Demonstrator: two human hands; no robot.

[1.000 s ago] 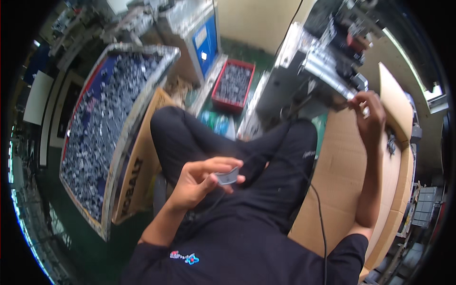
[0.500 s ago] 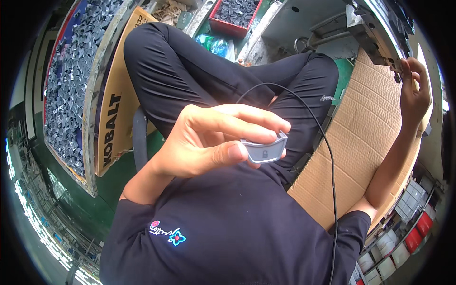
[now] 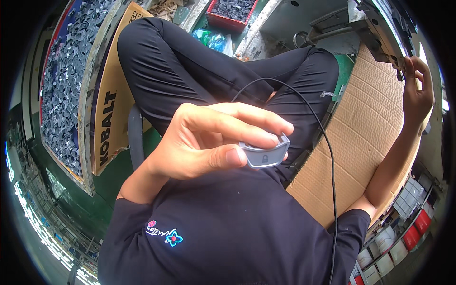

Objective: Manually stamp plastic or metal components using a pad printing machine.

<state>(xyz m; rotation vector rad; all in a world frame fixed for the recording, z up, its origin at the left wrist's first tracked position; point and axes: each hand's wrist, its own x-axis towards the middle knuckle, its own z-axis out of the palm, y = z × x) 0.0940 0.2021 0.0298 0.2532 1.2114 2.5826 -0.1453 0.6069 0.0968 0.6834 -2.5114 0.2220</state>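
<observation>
Between the fingers and thumb of my left hand [image 3: 213,142] is a small grey curved plastic piece [image 3: 262,156], held up in front of my dark shirt; a dark lock symbol shows on its face. My right hand [image 3: 417,90] is raised at the far right, fingers bent up against the lower end of a metal fixture [image 3: 377,40] on a machine; what exactly they grip is hard to make out. A black cable [image 3: 325,135] arcs over my crossed legs and down past the plastic piece.
On the left stands a large tray [image 3: 85,142] heaped with grey pieces, a cardboard panel [image 3: 116,130] beside it. Beyond my knees are a red bin [image 3: 222,24] of similar pieces and green plastic bottles or bags [image 3: 209,40]. Cardboard [image 3: 346,142] lies to my right, with racking [image 3: 408,199] behind.
The view has tipped down towards my lap. My left hand looks larger and nearer, still holding the piece. My right hand remains up at the machine, its fingers slightly shifted.
</observation>
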